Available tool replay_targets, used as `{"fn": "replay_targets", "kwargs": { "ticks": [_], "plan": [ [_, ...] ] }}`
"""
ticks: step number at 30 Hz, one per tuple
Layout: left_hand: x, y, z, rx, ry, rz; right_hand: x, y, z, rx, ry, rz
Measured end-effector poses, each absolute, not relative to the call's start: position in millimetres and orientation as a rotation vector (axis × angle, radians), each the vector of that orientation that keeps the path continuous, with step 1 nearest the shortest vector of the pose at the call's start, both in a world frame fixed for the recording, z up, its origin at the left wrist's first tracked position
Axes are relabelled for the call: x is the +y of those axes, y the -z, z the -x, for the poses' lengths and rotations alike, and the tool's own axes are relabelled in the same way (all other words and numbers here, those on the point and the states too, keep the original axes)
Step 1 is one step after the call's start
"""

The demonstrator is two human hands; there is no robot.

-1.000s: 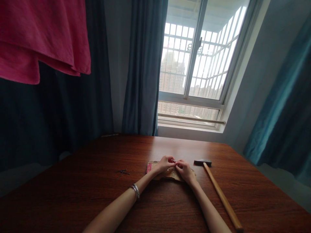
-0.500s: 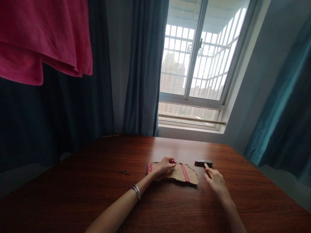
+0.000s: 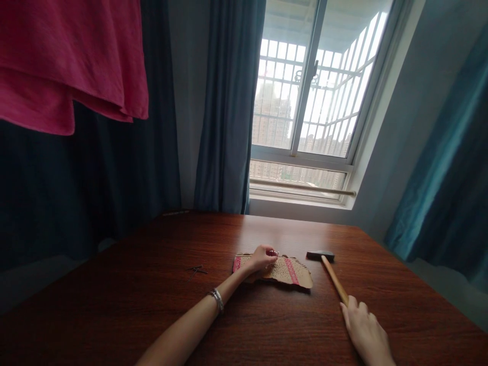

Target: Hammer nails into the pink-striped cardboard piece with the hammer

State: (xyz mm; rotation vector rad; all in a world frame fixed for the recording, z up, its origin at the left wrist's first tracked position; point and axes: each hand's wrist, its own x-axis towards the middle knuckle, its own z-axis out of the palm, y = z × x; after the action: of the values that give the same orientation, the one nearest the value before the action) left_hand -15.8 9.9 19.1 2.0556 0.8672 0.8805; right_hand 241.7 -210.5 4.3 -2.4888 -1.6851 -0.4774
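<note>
A torn piece of brown cardboard (image 3: 286,272) with two pink stripes and many small holes lies on the wooden table (image 3: 152,300). My left hand (image 3: 262,258) rests on its left part with the fingers pinched together at the top edge; what they pinch is too small to name. A hammer (image 3: 331,271) with a dark head and a long wooden handle lies to the right of the cardboard. My right hand (image 3: 364,329) lies over the near part of the handle, fingers curled around it.
Several small dark nails (image 3: 197,270) lie on the table left of the cardboard. A window (image 3: 308,101) with blue curtains (image 3: 226,112) stands behind the table. Pink cloth (image 3: 68,56) hangs at the upper left.
My right hand left the cardboard, moved right past the hammer head, then slid back along the handle toward me and closed on it. My left hand stayed on the cardboard.
</note>
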Motion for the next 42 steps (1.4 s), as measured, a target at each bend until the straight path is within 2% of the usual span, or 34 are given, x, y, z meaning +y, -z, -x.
{"fn": "replay_targets", "kwargs": {
  "ticks": [4, 10, 14, 21, 42],
  "plan": [
    [10, -20, 16, 0.880, -0.857, -2.034, -204, -23, -257, -1.583, -0.200, 2.205],
    [10, -22, 17, 0.859, -0.857, -2.013, -219, -70, -220, -1.104, -0.995, 1.659],
    [11, -21, 17, 0.885, -0.857, -2.022, -230, -99, -186, -0.983, -1.352, 1.422],
    [14, -17, 16, 0.892, -0.846, -2.041, -231, -121, -158, -1.007, -1.423, 1.475],
    [9, -24, 17, 0.908, -0.824, -2.040, -226, -113, -149, -1.055, -1.377, 1.457]
  ]
}}
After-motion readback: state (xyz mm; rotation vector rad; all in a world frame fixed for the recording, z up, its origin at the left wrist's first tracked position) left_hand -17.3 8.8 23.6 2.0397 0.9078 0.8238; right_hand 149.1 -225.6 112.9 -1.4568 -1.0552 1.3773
